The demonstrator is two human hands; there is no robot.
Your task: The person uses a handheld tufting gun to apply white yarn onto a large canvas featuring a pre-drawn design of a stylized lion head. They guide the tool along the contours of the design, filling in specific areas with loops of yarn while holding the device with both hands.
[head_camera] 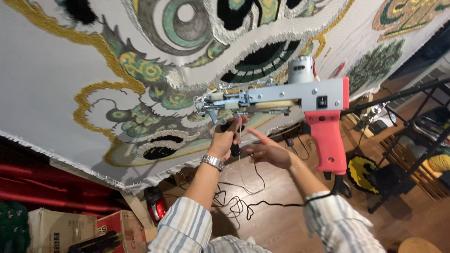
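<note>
— sleeves first, closest to us: our striped shirt cuffs at the bottom edge, both forearms reaching up and away.

— and our left hand?

— fingers curled shut round the black front grip under the tufting gun, a metal wristwatch on that wrist.

— our right hand?

— it sits just beside the left, below the gun's barrel, fingers loose and spread, the forefinger stretched toward the left hand. we cannot tell whether it pinches the thin yarn hanging there.

— where is the gun itself?

— held up in front of us, level, its needle end to the left and close to the cloth, the red pistol handle hanging free on the right, no hand on it. a silver motor stands on top, and a black cord drops from the handle past our right sleeve.

— beyond that?

— wooden floor with loose cable, cardboard boxes at lower left, a black metal stand at right. farthest is the stretched backing cloth, tufted with gold, green, black and white scrolls.
</note>
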